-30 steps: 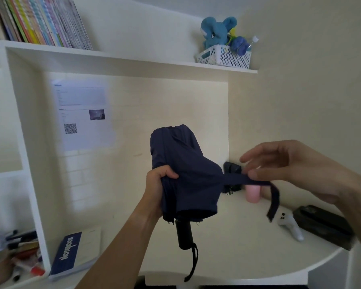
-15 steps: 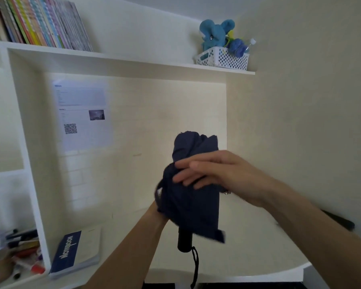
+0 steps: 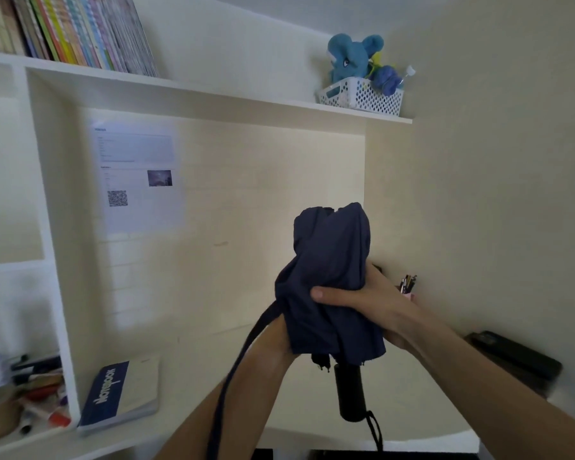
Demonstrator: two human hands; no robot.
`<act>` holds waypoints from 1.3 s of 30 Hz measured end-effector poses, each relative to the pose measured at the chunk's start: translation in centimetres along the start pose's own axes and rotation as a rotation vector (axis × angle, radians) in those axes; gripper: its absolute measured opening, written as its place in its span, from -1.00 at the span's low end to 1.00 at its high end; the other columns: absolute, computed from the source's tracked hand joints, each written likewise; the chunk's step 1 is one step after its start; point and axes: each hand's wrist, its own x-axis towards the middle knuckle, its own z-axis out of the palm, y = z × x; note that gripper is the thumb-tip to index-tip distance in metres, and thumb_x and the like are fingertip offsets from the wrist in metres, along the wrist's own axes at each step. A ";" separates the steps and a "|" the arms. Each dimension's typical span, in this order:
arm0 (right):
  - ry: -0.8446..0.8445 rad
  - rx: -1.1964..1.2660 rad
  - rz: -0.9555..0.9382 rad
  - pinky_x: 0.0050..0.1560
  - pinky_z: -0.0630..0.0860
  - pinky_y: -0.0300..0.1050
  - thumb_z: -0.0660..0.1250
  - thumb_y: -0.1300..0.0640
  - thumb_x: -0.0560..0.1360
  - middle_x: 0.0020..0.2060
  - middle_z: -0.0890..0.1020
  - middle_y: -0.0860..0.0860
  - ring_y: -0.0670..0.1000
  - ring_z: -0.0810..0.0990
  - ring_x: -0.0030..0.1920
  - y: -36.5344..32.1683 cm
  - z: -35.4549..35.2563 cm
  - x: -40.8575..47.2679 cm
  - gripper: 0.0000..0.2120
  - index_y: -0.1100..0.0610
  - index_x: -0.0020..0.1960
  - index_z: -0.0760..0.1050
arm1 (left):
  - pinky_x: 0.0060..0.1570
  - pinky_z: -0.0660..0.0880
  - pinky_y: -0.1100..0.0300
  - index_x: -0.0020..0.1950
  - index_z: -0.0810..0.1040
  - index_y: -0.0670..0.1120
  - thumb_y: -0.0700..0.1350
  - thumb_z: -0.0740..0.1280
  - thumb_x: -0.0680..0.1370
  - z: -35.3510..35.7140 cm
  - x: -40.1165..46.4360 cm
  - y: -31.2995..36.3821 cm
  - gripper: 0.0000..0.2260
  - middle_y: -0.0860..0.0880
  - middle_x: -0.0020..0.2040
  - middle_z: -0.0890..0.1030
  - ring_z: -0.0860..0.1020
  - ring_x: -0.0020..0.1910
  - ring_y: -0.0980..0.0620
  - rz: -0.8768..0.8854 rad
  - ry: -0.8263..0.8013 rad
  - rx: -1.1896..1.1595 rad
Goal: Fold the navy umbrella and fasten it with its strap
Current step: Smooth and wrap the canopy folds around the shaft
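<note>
While right hand (image 3: pixel 372 300) grips umbrella (image 3: pixel 329 277), basket (image 3: pixel 362 97) holding plush (image 3: pixel 352 58)

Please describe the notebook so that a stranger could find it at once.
Look at the white desk under the wall shelves. The notebook lies flat at its left side, beside the upright divider. Its navy cover band with white lettering distinguishes it from the markers nearby.

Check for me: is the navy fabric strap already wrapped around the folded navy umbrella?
No, the navy fabric strap hangs loose down past the left forearm, not around the folded navy umbrella.
</note>
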 end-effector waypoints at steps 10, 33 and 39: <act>0.004 0.153 0.001 0.11 0.69 0.05 0.66 0.27 0.22 0.12 0.77 0.08 0.11 0.76 0.11 0.9 -2.8 -1.1 -0.37 0.12 0.26 0.59 | 0.05 0.59 0.01 0.19 0.68 -0.10 0.11 0.35 0.61 -2.3 -2.5 6.4 -0.67 -0.07 -0.03 0.73 0.67 -0.05 -0.07 0.380 -0.033 -0.154; 0.112 0.568 0.071 0.03 0.63 0.07 0.69 -0.02 0.17 0.07 0.78 0.18 0.17 0.79 -0.02 0.8 -5.6 -2.1 -0.35 0.20 0.19 0.68 | -0.45 0.35 0.31 0.00 0.74 -0.17 -0.10 0.54 0.54 -1.2 -4.6 8.1 -0.85 -0.04 -0.18 0.74 0.51 -0.48 0.13 0.435 -0.311 0.502; 0.078 0.645 0.025 0.03 0.59 0.10 0.78 -0.07 -0.26 0.00 0.78 0.17 0.19 0.77 -0.05 1.7 -6.4 -2.6 -0.16 0.18 -0.01 0.76 | -0.30 0.32 0.27 -0.11 0.72 -0.17 0.00 0.49 0.54 -3.4 -3.8 7.0 -0.78 -0.08 -0.29 0.61 0.39 -0.41 0.07 0.448 -0.356 0.541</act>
